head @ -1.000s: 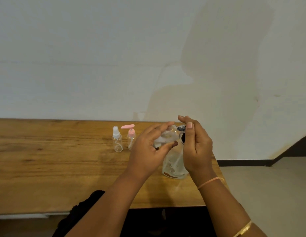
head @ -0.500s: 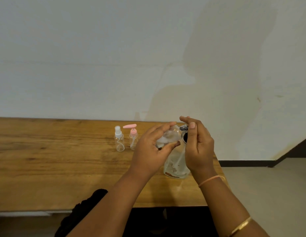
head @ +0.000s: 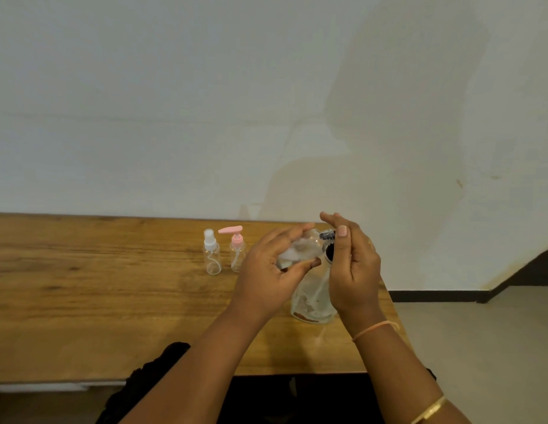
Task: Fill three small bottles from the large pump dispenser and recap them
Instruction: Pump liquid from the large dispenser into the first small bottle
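My left hand (head: 268, 270) grips a small clear bottle (head: 300, 250), tilted with its mouth toward the black pump head (head: 327, 235) of the large clear dispenser (head: 312, 298). My right hand (head: 352, 264) is over the pump, its fingers lying on top of the pump head and its thumb beside the nozzle. The dispenser stands on the wooden table (head: 83, 301) near its right end, partly hidden by both hands. Two other small bottles stand to the left, capped: one with a white spray top (head: 212, 252), one with a pink pump top (head: 236, 249).
A white wall rises just behind the table. The table's right end is close to the dispenser, with the floor (head: 480, 347) beyond. Dark clothing (head: 162, 371) shows below the near edge.
Both hands and the tilted bottle stay at the pump head, almost unmoved; the view has shifted slightly.
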